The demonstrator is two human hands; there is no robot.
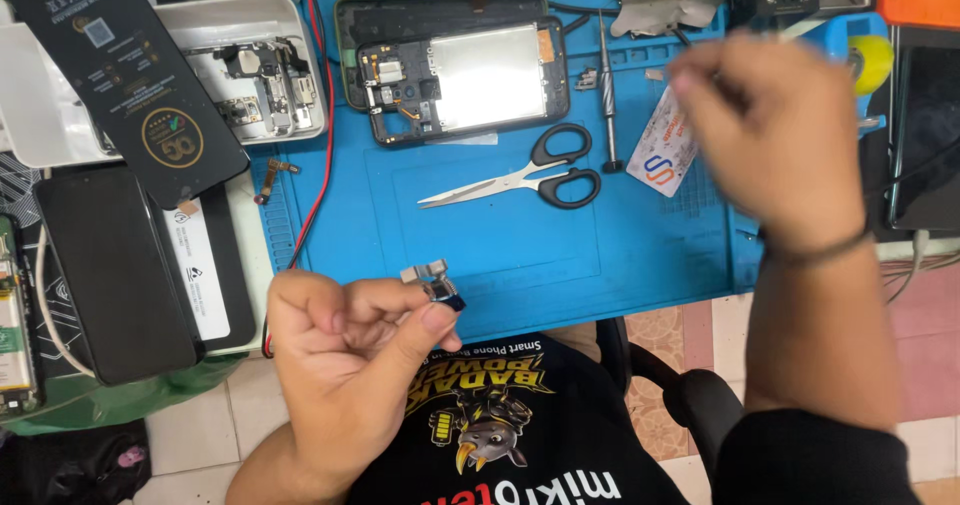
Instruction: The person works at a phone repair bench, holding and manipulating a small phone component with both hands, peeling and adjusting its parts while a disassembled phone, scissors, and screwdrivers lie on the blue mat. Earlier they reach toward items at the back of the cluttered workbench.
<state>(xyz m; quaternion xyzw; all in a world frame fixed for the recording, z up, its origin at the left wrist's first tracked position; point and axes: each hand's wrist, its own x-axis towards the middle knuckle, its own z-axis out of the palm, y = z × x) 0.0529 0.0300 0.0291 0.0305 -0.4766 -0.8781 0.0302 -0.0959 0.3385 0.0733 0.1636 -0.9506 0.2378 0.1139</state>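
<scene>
While the left hand (345, 350) pinches a small metal phone part (432, 283) at the blue mat's (520, 245) near edge, it looks light, fragile; edge grip suits. Right hand (775, 135) blurred, grip unclear.

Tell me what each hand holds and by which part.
The left hand pinches a small metal phone part by its lower end between thumb and fingers. The right hand is blurred; cannot tell.

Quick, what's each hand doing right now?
Left hand: pinching a small metal phone part.
Right hand: blurred above the blue mat; grip cannot be told.
</scene>
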